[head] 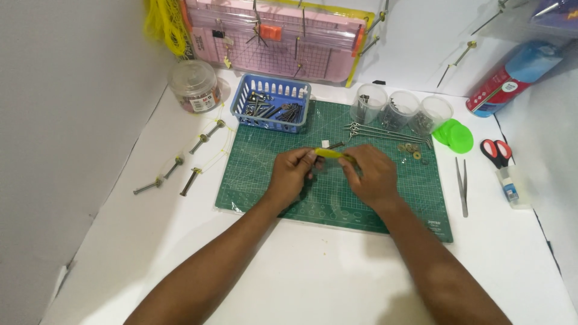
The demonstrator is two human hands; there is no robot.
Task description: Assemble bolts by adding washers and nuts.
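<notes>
Hands are meeting over the middle of the green cutting mat [337, 198], which I am using as my landmark. I am pinching a small yellow piece [330, 153] with a dark metal rod sticking out of its far end; my left hand [292, 174] is closing its fingertips on the near-left end, and my right hand [370, 176] is curling its fingers around the right end. Both hands are closed on it, hovering just above the mat's centre.

At the mat's far left corner a blue basket [272, 90] of metal bolts is sitting, and beyond that a round clear jar [194, 85]. Along the mat's far right edge three clear cups [400, 108] are standing in a row, with long eye pins [382, 132] lying just in front of them and green lids [454, 133] beside them. Left of the mat, bolts tied with yellow thread [192, 159] are lying on the white tabletop [301, 271]. Right of the mat, tweezers [462, 186] are lying, and farther right red-handled scissors [497, 150].
</notes>
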